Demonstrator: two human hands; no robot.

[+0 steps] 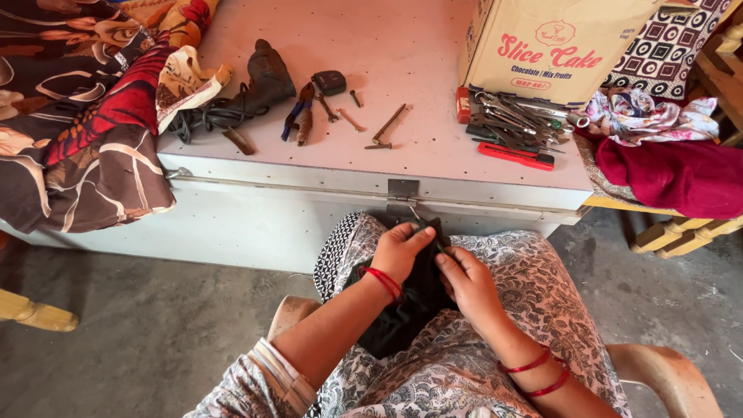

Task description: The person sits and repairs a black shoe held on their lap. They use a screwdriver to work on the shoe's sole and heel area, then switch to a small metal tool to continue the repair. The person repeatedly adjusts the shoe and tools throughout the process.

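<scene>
Black cloth (402,317) lies bunched in the person's lap at the lower middle of the frame, a dark, soft, creased piece that runs from just under the edge of the white chest (309,209) down between the two forearms. Its top end is gathered into a small lump where both hands meet, and something small and dark sits there under the fingers, too hidden to tell apart from the fabric. The left hand (398,251) is curled closed over the top of the cloth, its fingers bent down and pinching the gathered part; a red thread (383,281) circles its wrist. The right hand (467,280) presses in from the right side, fingers closed and thumb tucked against the same bunch, so both hands grip the cloth and nearly touch each other. Two red bangles (542,373) sit on the right forearm. On the chest top, in the upper middle of the frame, lie pliers with blue handles (296,112), a few loose nails and a rusty hammer-like tool (385,128). To the upper right stands a cardboard box (557,46) with a heap of metal tools (511,120) and a red utility knife (515,155) before it. Patterned fabric (85,124) hangs over the chest at the upper left.
</scene>
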